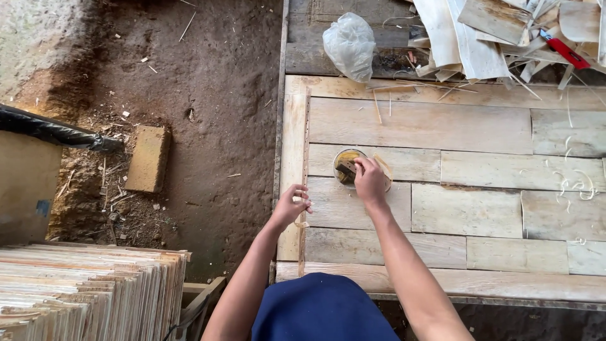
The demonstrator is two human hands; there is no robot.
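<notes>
My left hand (291,205) pinches the long thin wooden strip (304,183) lying along the pale plank worktable (480,208) edge; my right hand (369,180), fingers closed on a brush, dips into the small round glue pot (346,165); step: loading glue; next move calls for a steady stroke along the strip.

Bare forearms, no sleeves, dark blue garment (319,309) at waist
</notes>
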